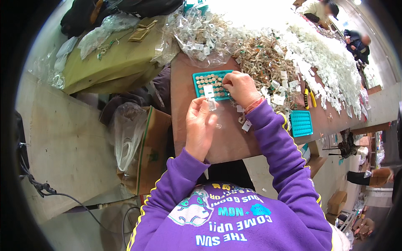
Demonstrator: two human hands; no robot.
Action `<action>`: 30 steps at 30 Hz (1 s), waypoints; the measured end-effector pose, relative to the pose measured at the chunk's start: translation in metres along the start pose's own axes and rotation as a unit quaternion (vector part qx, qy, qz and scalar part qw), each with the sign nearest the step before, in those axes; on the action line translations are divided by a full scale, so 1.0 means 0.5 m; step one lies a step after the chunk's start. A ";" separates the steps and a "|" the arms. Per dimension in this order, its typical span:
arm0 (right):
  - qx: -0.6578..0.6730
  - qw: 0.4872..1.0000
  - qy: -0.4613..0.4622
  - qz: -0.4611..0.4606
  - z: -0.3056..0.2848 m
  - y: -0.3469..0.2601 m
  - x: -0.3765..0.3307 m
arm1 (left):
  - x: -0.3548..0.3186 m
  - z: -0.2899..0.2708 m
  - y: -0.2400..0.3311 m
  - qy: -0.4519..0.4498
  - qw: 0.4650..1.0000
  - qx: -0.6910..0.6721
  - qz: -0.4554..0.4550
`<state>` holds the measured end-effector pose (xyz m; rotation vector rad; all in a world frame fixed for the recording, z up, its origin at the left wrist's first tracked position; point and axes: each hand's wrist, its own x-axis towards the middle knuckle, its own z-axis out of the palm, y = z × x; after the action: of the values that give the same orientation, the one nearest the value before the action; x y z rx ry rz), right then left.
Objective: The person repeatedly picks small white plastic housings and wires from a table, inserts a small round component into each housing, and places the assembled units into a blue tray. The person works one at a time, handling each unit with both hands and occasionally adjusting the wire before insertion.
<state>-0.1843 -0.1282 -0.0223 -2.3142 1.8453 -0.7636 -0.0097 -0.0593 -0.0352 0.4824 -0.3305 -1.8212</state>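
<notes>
My left hand [199, 125] holds a small clear plastic bag [211, 103] with a white label, pinched at its top, above the brown table [226, 142]. My right hand [240, 87] rests its fingertips on a teal tray [200, 78] filled with rows of small round tan pieces, right at the tray's near edge beside a white tag [208, 90]. Whether its fingers pinch a piece I cannot tell. Both arms wear purple sleeves.
A second teal tray [301, 123] lies at the right. Yellow-handled pliers [310, 98] lie beyond it. Heaps of small white bagged parts [335, 62] and tan pieces [261, 58] cover the far table. A cardboard box with a plastic bag [138, 142] stands at the left. Other people sit far right.
</notes>
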 end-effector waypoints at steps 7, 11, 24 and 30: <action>0.235 0.969 0.065 0.036 -0.074 -0.084 -0.036 | -0.001 -0.002 0.000 -0.020 0.999 -0.029 0.003; 0.236 0.970 0.050 -0.011 -0.099 -0.144 -0.080 | -0.002 -0.003 0.001 -0.031 0.999 0.024 -0.001; 0.098 0.992 0.005 -0.080 -0.116 -0.163 -0.086 | -0.003 -0.001 0.004 -0.040 0.998 0.036 -0.012; 0.153 0.984 0.051 -0.078 -0.125 -0.167 -0.095 | -0.005 0.002 0.003 -0.035 0.999 0.025 -0.027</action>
<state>-0.1438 -0.0468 0.0472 -2.2723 1.4682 -1.1188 -0.0084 -0.0574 -0.0330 0.4675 -0.4148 -1.8880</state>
